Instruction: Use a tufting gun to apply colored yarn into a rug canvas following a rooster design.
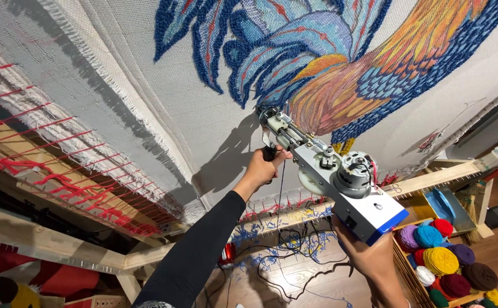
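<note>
Blue yarn (281,188) faint, tufting gun (329,182) handle hidden by right hand (369,256).

A person's hands are pressing a tufting gun (329,179) against a stretched cloth (163,85) bearing a blue and orange bird design (317,51); the left hand (266,165) is gripping the front handle, the right hand (369,256) the rear, above a box of yarn balls (448,259).

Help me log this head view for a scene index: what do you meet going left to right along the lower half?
Red lacing → wooden frame → left hand → tufting gun → yarn balls
</note>
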